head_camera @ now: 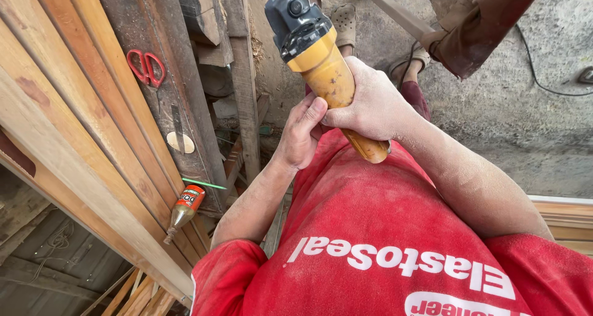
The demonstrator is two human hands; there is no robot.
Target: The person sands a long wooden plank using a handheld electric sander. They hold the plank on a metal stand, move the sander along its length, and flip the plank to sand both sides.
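My right hand (pixel 370 100) is wrapped around the yellow body of an angle grinder (pixel 321 69), held upright in front of my chest. The grinder's black head (pixel 290 13) points away from me. My left hand (pixel 301 136) is beside it, with fingertips touching the lower part of the yellow body just under my right hand. Both forearms are dusty. My red shirt (pixel 383 229) with white lettering fills the bottom of the view. The grinder's disc is not visible.
Long wooden planks (pixel 74 124) lean across the left side. On them lie red-handled scissors (pixel 146 67), an orange-labelled glue bottle (pixel 184 206) and a green pencil (pixel 204 184). The concrete floor (pixel 506 112) has a black cable (pixel 543 75). Sandalled feet (pixel 343 23) and a brown trouser leg (pixel 475 29) are at the top.
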